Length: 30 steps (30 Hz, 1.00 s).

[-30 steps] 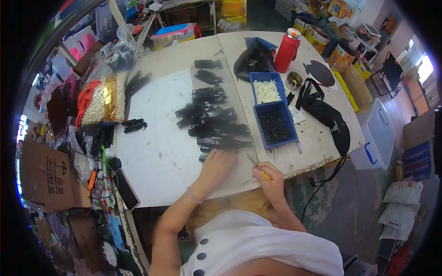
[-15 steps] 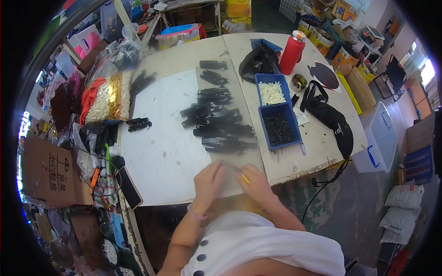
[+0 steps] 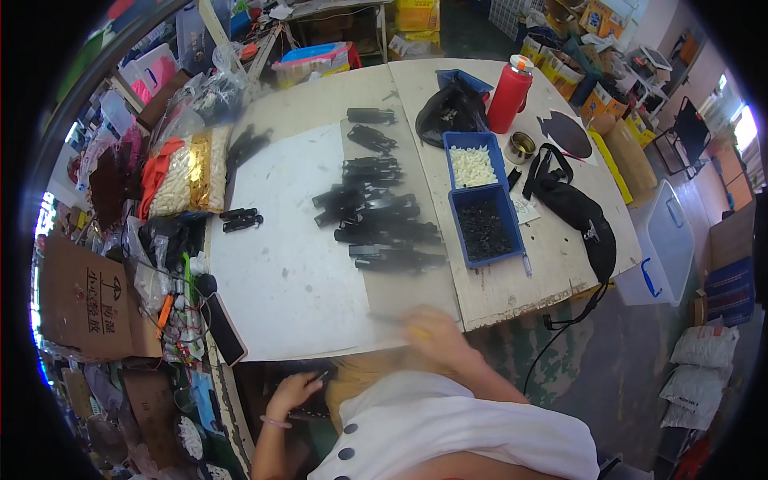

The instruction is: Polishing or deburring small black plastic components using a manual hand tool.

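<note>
Right hand (image 3: 436, 336) blurred, over the near edge of the cream-coloured counter (image 3: 552, 268). Its grip is closed around a slim yellow-handled tool (image 3: 418, 331) with a thin grey blade, blade end pointing left over the counter. Left hand (image 3: 294, 392) off the counter, below the near edge, beside the person's lap, pale pink bracelet (image 3: 275, 422) on the wrist. Fingers bent; small dark bit at the fingertips, too small to identify; can't tell if that grip is holding it or how tight. Hands well apart.

Long black pieces (image 3: 388, 232) lie in a loose column in the middle of the counter, beyond the right hand, some overlapping, partly on a large white sheet (image 3: 280, 296). Two more black pieces (image 3: 242, 219) side by side at the sheet's left.

Right of the column: blue rectangular plastic tray (image 3: 490, 262) of small black parts (image 3: 486, 228), nearer; second blue plastic tray (image 3: 447, 164) of small white parts (image 3: 472, 166), just behind it. Red cylindrical bottle (image 3: 510, 98) upright past the trays. Black fabric bag (image 3: 572, 202) farther right. Dark-screened phone (image 3: 223, 328) at the counter's left edge.
</note>
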### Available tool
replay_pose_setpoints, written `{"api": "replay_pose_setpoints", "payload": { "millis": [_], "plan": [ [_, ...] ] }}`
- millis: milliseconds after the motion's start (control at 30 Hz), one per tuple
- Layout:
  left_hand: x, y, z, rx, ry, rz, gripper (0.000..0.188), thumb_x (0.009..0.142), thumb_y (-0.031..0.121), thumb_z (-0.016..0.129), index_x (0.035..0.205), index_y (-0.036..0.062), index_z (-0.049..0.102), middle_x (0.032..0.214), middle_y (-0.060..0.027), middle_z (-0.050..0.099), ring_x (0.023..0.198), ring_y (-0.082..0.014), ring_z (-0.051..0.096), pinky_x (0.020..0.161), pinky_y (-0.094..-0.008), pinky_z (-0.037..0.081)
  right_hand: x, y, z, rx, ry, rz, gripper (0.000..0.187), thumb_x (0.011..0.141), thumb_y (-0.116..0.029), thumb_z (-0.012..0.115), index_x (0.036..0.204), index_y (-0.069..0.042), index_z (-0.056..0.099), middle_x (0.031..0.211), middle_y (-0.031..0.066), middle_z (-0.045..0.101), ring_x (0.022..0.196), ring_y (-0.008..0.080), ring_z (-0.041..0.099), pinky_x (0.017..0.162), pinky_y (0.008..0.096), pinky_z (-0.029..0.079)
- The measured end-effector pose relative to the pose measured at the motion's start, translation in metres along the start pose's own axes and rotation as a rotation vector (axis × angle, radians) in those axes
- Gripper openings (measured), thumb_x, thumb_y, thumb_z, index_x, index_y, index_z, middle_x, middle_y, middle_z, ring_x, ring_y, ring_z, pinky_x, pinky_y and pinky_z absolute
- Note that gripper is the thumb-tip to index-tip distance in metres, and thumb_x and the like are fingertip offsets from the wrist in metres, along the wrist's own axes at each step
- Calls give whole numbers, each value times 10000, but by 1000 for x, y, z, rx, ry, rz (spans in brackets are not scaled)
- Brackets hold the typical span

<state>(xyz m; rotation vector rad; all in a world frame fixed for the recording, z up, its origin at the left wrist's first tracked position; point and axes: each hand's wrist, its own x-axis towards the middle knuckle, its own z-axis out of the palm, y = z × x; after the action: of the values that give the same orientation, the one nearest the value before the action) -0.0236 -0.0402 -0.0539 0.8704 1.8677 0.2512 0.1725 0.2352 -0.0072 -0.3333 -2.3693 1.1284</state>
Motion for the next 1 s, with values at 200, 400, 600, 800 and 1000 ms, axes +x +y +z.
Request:
{"api": "replay_pose_setpoints", "payload": {
  "millis": [200,400,600,800,1000],
  "plan": [
    [32,121,-29,-550,-322,429,400,894,258,551,1214,21,507,1095,-67,599,1008,-135,537,872,-291,425,-5,12,-34,293,212,350,179,798,-134,621,746,34,587,789,128,583,731,226,565,657,300,446],
    [132,251,-33,564,797,1032,270,709,82,533,973,32,563,970,-117,562,978,-263,502,876,-362,385,-17,0,-35,375,369,359,192,802,-118,608,729,58,583,861,111,595,745,166,545,669,278,430],
    [158,251,-28,415,803,1000,182,728,108,612,892,37,580,830,-105,557,794,-259,528,701,-331,430,-26,11,-45,217,379,556,214,822,-158,590,757,45,604,927,146,587,820,253,572,716,320,440],
    [113,230,-28,54,975,1021,274,727,98,686,988,47,620,785,-99,586,670,-238,543,581,-307,435,-11,19,-28,26,311,422,228,849,-189,563,808,30,607,942,164,580,832,317,567,735,339,441],
    [88,222,-38,157,1099,901,248,705,105,675,949,83,632,760,-77,596,670,-224,564,573,-316,455,10,6,-17,7,288,330,226,852,-179,562,840,42,611,963,174,581,847,313,577,740,332,447]
  ]
}}
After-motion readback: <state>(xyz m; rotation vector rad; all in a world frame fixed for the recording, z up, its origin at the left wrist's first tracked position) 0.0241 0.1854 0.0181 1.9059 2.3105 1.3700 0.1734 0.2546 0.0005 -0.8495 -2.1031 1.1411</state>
